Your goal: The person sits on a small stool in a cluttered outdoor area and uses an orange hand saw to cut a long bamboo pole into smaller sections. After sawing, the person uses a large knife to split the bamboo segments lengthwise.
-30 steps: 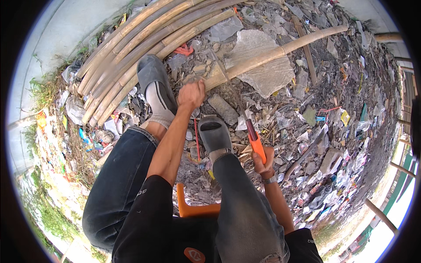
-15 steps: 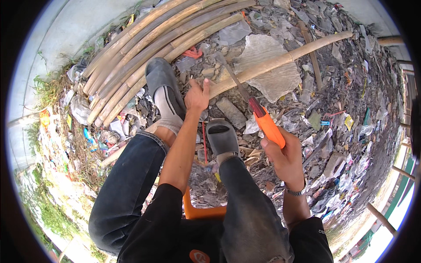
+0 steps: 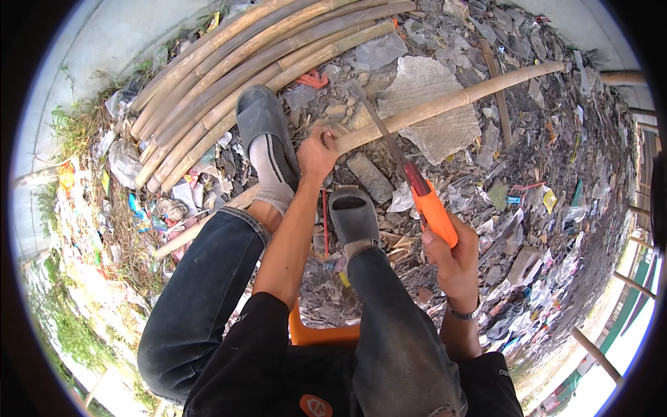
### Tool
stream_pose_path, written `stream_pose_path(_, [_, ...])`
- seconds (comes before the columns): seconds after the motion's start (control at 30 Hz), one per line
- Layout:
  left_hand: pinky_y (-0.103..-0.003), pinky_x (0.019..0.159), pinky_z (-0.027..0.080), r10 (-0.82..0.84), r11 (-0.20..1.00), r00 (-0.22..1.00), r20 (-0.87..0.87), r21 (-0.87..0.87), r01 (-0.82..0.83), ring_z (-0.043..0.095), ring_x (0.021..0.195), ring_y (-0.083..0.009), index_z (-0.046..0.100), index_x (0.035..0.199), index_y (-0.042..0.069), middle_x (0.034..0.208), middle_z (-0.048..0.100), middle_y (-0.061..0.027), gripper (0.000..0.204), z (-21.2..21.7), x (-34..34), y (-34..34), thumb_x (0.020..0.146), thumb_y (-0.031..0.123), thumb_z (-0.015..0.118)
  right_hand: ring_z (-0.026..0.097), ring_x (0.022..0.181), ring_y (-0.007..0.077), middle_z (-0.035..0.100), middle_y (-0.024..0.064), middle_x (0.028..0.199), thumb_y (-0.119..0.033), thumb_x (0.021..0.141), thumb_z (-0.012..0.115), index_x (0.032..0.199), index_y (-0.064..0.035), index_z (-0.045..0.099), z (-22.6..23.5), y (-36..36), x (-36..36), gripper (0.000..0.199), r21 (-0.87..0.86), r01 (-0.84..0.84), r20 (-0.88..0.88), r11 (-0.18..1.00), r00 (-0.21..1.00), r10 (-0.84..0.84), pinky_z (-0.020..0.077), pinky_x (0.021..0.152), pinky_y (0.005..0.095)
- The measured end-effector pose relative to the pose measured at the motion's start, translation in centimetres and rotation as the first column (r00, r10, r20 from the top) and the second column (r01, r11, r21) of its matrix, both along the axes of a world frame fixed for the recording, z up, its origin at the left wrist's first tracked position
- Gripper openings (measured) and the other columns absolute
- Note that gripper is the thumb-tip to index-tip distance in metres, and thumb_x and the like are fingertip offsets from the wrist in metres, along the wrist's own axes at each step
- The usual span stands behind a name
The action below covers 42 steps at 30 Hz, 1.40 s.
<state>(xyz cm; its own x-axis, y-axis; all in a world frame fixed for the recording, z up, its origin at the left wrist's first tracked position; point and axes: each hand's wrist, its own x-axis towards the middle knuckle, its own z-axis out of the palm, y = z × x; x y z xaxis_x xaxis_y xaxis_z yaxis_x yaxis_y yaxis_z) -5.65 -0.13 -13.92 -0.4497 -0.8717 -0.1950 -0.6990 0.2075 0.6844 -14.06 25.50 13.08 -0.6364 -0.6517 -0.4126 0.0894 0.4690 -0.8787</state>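
Observation:
A long bamboo pole (image 3: 500,82) runs slantwise from my left foot up to the far right, crossing a flat grey stone slab (image 3: 434,132). My left hand (image 3: 317,154) is closed around the pole just right of my left shoe, thumb bent over it. In my right hand (image 3: 456,264) is a hand saw (image 3: 434,212) with an orange and dark red grip. Its narrow blade lies across the pole a little right of my left hand, pointing up and left. How deep the blade sits in the bamboo cannot be seen.
Several bamboo poles (image 3: 278,43) lie side by side at the far left. My grey shoes (image 3: 264,121) stand on ground strewn with plastic scraps and rubble. A broken block (image 3: 369,177) lies under the pole. Part of an orange plastic seat (image 3: 323,336) shows beneath me.
My right hand and the saw have shifted slightly right and down. My left fingers are curled more tightly, and the pole sits slightly further right in view.

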Motion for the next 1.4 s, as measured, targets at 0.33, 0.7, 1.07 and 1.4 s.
stream_pose_path(0.33, [-0.037, 0.075, 0.057, 0.047, 0.972, 0.986, -0.161, 0.233, -0.009, 0.073, 0.077, -0.0233, 0.069, 0.088, 0.003, 0.083, 0.076, -0.013, 0.034, -0.8, 0.5, -1.3, 0.088, 0.034, 0.083, 0.043, 0.064, 0.0092, 0.052, 0.0026, 0.068, -0.015, 0.093, 0.07, 0.093, 0.0031, 0.062, -0.4, 0.4, -0.6, 0.02, 0.022, -0.002, -0.001, 1.0, 1.0, 0.002, 0.0367, 0.057, 0.0294])
stream_pose_path(0.7, [-0.032, 0.091, 0.054, 0.376, 0.771, 0.529, -0.761, 0.573, 0.277, 0.071, 0.102, -0.0186, 0.068, 0.097, 0.006, 0.114, 0.074, -0.0102, 0.037, -2.0, 1.0, -2.7, 0.084, 0.032, 0.09, 0.045, 0.064, 0.0097, 0.053, 0.0032, 0.067, -0.014, 0.091, 0.071, 0.096, 0.0038, 0.065, -1.3, 1.3, -0.4, 0.02, 0.005, 0.006, -0.012, 1.0, 1.0, -0.006, 0.0389, 0.057, 0.0295])
stream_pose_path(1.07, [-0.048, 0.088, 0.057, -0.465, 0.885, 0.842, 0.274, 0.111, 0.452, 0.074, 0.099, -0.0378, 0.074, 0.116, 0.006, 0.1, 0.076, -0.0213, 0.077, 3.1, -2.8, -0.6, 0.068, 0.065, 0.084, 0.053, 0.049, 0.0136, 0.059, 0.006, 0.06, -0.014, 0.086, 0.082, 0.092, 0.0007, 0.07, -3.7, 3.0, 1.5, 0.02, 0.117, -0.024, -0.299, 0.993, 0.952, 0.058, 0.0434, 0.051, 0.031])
stream_pose_path(1.4, [-0.047, 0.096, 0.058, -0.505, 0.861, 0.765, 0.399, 0.166, 0.482, 0.073, 0.106, -0.0409, 0.078, 0.112, 0.003, 0.111, 0.075, -0.0264, 0.054, 2.6, -3.4, 0.4, 0.073, 0.04, 0.072, 0.051, 0.051, 0.0088, 0.059, 0.0056, 0.058, -0.017, 0.091, 0.078, 0.088, 0.0016, 0.072, -6.6, 6.3, 5.3, 0.02, 0.185, 0.065, -0.394, 0.981, 0.919, 0.013, 0.0427, 0.05, 0.0299])
